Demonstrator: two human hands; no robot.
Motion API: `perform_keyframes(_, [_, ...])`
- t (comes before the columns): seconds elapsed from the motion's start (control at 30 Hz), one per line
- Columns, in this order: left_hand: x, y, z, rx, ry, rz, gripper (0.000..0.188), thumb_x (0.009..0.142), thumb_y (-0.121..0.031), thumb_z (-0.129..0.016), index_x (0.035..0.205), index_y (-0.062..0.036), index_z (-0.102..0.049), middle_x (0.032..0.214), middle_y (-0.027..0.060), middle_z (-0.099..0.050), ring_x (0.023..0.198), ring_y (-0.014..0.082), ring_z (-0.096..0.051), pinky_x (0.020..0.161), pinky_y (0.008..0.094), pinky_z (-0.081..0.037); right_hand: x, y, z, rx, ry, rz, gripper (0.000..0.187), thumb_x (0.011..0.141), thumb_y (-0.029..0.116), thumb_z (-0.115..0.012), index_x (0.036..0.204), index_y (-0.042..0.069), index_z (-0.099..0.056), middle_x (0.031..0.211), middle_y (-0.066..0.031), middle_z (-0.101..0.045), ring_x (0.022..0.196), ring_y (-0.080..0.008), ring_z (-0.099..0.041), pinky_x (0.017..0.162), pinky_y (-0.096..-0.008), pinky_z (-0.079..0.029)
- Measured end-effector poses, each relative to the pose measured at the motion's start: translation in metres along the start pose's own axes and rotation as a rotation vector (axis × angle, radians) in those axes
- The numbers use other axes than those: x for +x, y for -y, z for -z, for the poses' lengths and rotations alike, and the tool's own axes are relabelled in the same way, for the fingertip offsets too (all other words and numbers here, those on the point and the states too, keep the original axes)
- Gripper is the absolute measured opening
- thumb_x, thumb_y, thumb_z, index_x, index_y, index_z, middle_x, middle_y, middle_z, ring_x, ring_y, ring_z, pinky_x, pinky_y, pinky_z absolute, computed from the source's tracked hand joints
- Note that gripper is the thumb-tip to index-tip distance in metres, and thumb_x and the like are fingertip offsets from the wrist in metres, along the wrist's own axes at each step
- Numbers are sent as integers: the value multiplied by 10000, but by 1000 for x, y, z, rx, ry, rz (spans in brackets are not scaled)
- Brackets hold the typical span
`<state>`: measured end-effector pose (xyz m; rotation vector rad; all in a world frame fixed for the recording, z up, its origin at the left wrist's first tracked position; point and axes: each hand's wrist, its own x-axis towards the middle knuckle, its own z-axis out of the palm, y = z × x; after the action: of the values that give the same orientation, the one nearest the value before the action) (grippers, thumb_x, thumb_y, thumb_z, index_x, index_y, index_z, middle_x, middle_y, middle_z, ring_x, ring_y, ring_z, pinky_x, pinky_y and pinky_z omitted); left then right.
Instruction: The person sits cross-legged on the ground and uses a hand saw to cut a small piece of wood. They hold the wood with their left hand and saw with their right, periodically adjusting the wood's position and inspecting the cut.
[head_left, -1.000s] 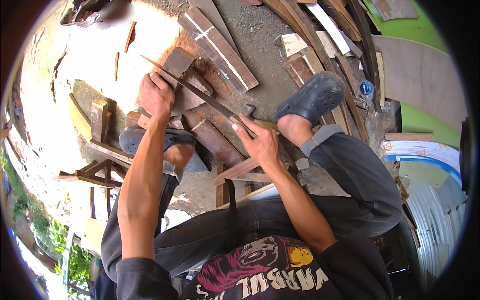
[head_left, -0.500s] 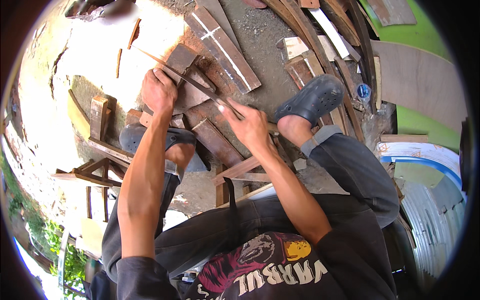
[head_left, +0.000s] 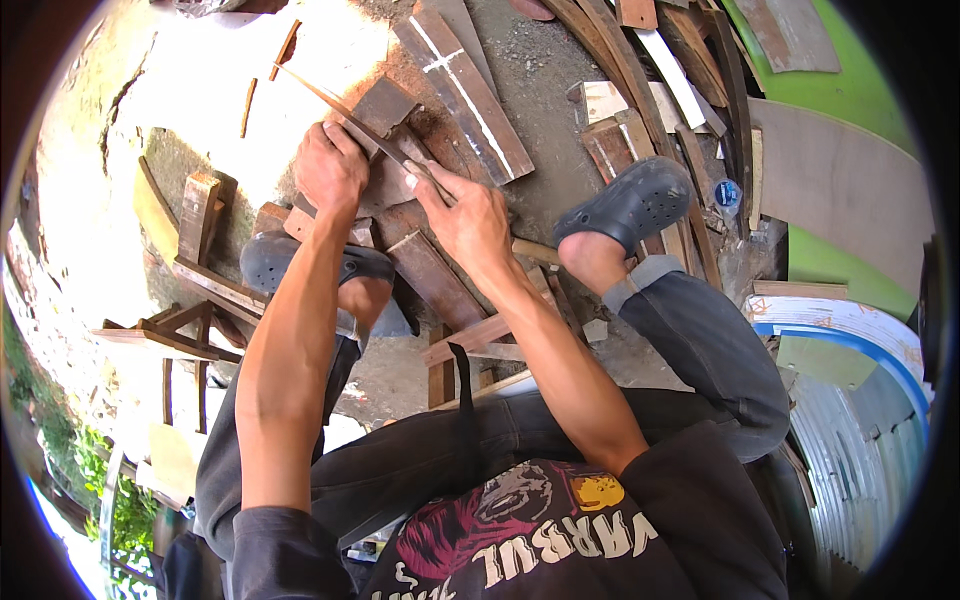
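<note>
A person seated low over a scatter of offcuts works a long thin saw blade (head_left: 345, 115) across a dark wooden block (head_left: 385, 105) on sunlit ground. At far left, a small frame of joined dark sticks (head_left: 165, 335) lies beside an upright short wood block (head_left: 197, 215). The left hand (head_left: 330, 170) is curled tight, fingers folded down against the blade and the reddish wood under it, just beside the dark block; the blade's far end runs out past the hand toward the upper left. Below that hand, the left foot in a dark clog (head_left: 290, 265) rests on a brown board (head_left: 435, 280). The right hand (head_left: 470, 220) is wrapped closed around the near end of the blade, forefinger stretched forward along it, and a pale wooden handle (head_left: 535, 250) juts out behind the palm. Above, a brown plank marked with white lines (head_left: 465, 90) lies slantwise, well apart from both hands. Further right, the right foot in a second dark clog (head_left: 625, 205) stands on stacked planks (head_left: 620, 140). A green wall (head_left: 850, 95) and a curved blue-rimmed metal sheet (head_left: 860, 350) close the right edge.
</note>
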<state>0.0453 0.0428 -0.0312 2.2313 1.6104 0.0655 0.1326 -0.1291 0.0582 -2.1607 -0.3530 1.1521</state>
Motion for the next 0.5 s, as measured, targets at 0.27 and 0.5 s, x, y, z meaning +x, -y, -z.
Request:
perform_keyframes(0.27, [-6,6,1,34,-31,-60,405,1025,-299,-412,1017,20,-663,1054,255,-687,1013,433,-634,925,519,-472,-68,-81,30,53,-116,45,508,932,435,-714,1232,25,-714,941,-275,-717,838,-348,-756,718,-387,-582])
perform_keyframes(0.5, [-5,2,2,44,-19,-13,410,1024,-298,-413,1006,30,-659,1050,257,-687,1014,434,-634,927,514,-470,-39,-54,22,-75,-61,-9,512,928,461,-710,1234,50,-718,979,-294,-704,867,-384,-738,733,-383,-580])
